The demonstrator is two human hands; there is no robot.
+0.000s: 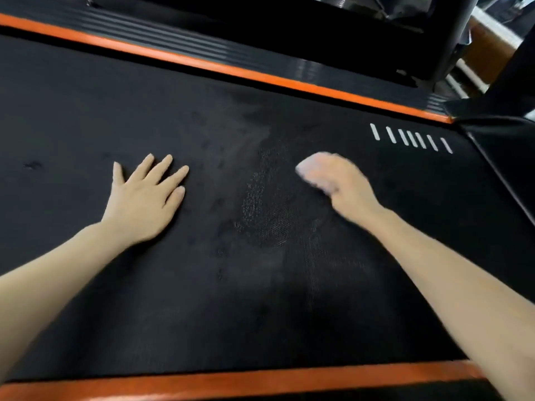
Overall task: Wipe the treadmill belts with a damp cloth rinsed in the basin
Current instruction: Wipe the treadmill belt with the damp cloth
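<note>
A black treadmill belt [260, 299] fills most of the view, with a shiny wet streak down its middle. My left hand [144, 198] lies flat on the belt at the left, fingers spread and straight. My right hand [344, 183] is at the right, blurred, its fingers curled over a small pale cloth [311, 172] that it presses onto the belt. Only the cloth's front edge shows from under the fingers.
Orange side strips run along the belt's far edge [231, 69] and near edge [231, 380]. Several white dashes [411, 138] mark the belt at the upper right. A black motor cover [503, 146] and an upright post [451, 39] stand at the right.
</note>
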